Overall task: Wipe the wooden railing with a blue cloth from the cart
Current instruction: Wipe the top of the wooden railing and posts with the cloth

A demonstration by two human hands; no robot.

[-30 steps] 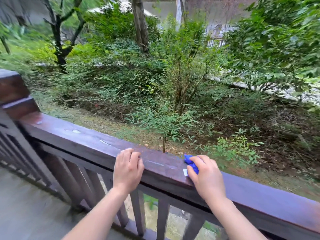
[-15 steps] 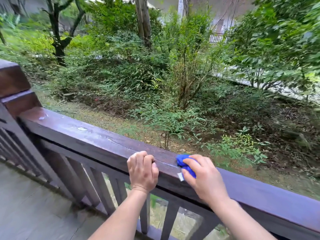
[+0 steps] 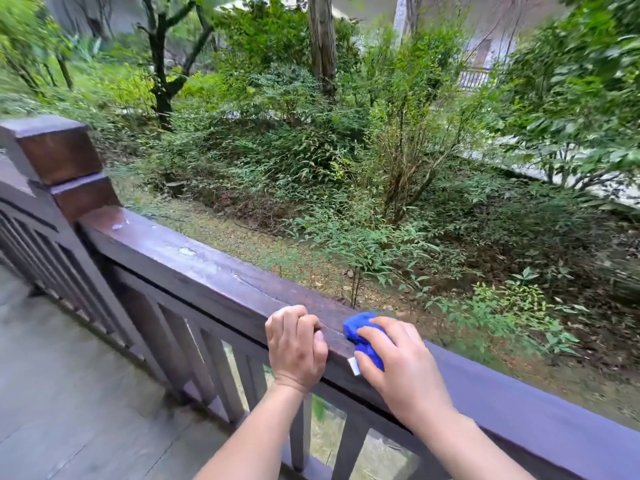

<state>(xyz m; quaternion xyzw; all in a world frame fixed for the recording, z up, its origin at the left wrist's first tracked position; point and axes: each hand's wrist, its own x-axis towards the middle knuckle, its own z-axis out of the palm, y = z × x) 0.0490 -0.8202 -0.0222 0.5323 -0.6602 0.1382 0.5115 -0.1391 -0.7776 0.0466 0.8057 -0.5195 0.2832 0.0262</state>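
Observation:
A dark brown wooden railing [image 3: 194, 261] runs from a square post at the left down to the lower right. A bunched blue cloth [image 3: 360, 329] with a small white tag lies on the rail's top. My right hand [image 3: 398, 365] presses on the cloth and grips it, covering most of it. Just left of it, my left hand [image 3: 296, 344] curls over the rail's near edge, fingers closed around the wood. The cart is out of view.
The square post [image 3: 59, 157] stands at the far left, with vertical balusters [image 3: 194, 362] under the rail. A grey deck floor [image 3: 69, 393] lies on my side. Beyond the rail are shrubs, trees and a leaf-strewn slope.
Both hands have slid along the rail toward the left post, the right one carrying the cloth. My view has shifted right, so the post appears further in.

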